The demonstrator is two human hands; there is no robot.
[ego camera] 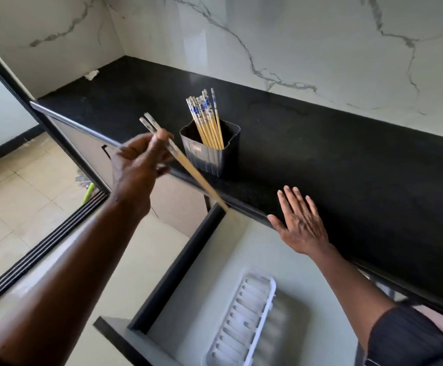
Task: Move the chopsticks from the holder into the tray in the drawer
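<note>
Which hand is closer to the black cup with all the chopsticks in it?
The left hand. It holds two chopsticks just left of the holder. The right hand rests flat on the counter edge, farther off to the holder's right.

Holder (210, 151) on the counter (347, 159), drawer (178, 268) pulled out below.
The holder is set near the counter's front edge, with a bundle of chopsticks (207, 120) stood in it. A loose pair (196, 178) is held in the left hand (138, 165), left of the holder, slanted down over the drawer's corner. The right hand (299, 223) is laid flat on the counter edge, right of the holder. A tray (241, 320) is lodged in the drawer.
</note>
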